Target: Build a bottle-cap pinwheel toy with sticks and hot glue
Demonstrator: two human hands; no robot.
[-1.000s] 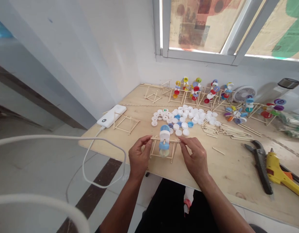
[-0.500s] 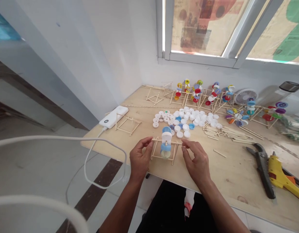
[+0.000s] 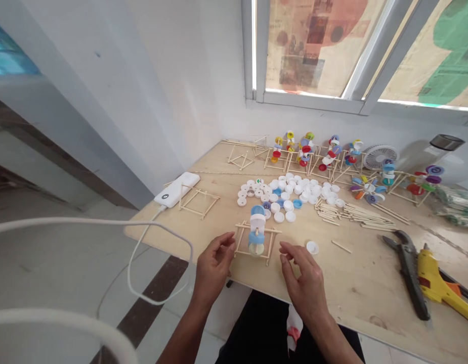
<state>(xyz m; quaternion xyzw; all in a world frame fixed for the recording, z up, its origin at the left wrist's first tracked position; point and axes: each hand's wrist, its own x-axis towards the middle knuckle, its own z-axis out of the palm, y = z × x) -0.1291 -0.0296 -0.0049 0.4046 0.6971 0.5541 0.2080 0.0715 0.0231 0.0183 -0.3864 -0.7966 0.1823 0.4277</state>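
Note:
A wheel of blue, white and pale bottle caps [image 3: 257, 230] is mounted on a small wooden stick frame [image 3: 270, 245] near the table's front edge. Just left of the frame, my left hand [image 3: 215, 260] is open with its fingers bent and nothing in it. On the other side my right hand [image 3: 302, 270] hovers, also open and holding nothing. A white cap [image 3: 312, 247] lies beside my right hand. Many loose white and blue caps [image 3: 290, 189] are spread behind the wheel.
Stick bundles [image 3: 365, 216], a black cutter [image 3: 410, 273] and a yellow glue gun [image 3: 433, 278] lie to the right. A power bank [image 3: 177, 190] with a cable and a stick frame [image 3: 199, 202] are left. Finished cap wheels [image 3: 305, 151] and a fan [image 3: 381, 156] line the back.
Both hands have let go of the stick across the frame's top and drawn back slightly toward me. A white cap now shows beside my right hand. The view has shifted a little.

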